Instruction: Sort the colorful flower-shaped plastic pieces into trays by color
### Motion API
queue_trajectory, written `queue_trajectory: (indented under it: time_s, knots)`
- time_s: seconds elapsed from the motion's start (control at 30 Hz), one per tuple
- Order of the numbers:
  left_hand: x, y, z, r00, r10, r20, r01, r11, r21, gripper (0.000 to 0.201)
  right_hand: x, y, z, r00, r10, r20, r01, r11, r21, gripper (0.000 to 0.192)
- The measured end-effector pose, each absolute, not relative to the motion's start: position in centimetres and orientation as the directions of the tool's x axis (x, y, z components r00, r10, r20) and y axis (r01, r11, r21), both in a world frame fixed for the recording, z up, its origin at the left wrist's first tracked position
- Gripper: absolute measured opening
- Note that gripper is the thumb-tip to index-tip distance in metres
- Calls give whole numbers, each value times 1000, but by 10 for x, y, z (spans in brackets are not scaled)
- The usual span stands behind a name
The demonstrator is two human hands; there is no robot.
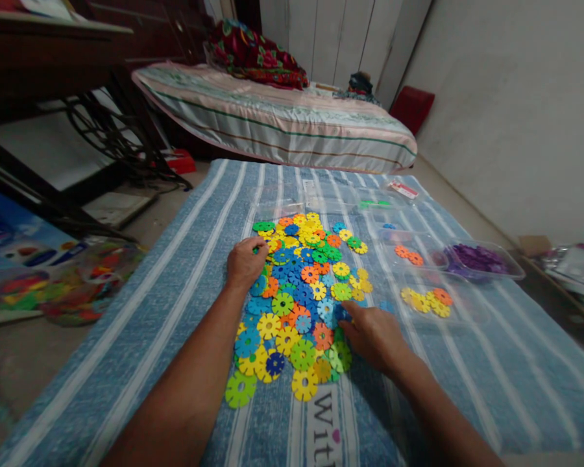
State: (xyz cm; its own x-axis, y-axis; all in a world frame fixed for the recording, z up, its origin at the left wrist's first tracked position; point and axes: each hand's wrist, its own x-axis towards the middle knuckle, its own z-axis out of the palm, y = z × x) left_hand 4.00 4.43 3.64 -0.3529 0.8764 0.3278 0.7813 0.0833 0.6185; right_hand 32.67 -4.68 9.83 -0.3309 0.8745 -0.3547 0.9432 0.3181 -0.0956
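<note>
A heap of flat plastic snowflake discs [299, 292] in green, yellow, blue and orange lies on a blue striped cloth [175, 311]. My left hand [246, 261] rests knuckles up at the heap's left edge, fingers curled onto green and yellow discs; whether it grips one is hidden. My right hand [376, 336] lies at the heap's right side, its fingertips touching a dark blue disc [341, 313]. Right of the heap stand clear plastic tubs: one with yellow and orange discs [427, 301], one with orange discs [409, 255], one with purple discs [477, 258].
More clear tubs [374, 204] and a lid sit at the cloth's far end. A mattress with striped sheet [282, 120] lies beyond. A dark sewing-machine table [53, 97] stands at left, with bagged toys [53, 285] on the floor. A wall runs along the right.
</note>
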Motion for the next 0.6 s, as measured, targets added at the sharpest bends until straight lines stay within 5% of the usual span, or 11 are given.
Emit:
queue_trajectory:
  time_s: [0.23,0.6]
  knots:
    - [40,44,35,-357,873,332,774,78,628,21,323,-58,97,-557,762,-330,830,501,-244,32]
    - [40,45,36,-358,877,322,786,96,611,21,303,-64,105,-538,754,-376,840,517,-166,29]
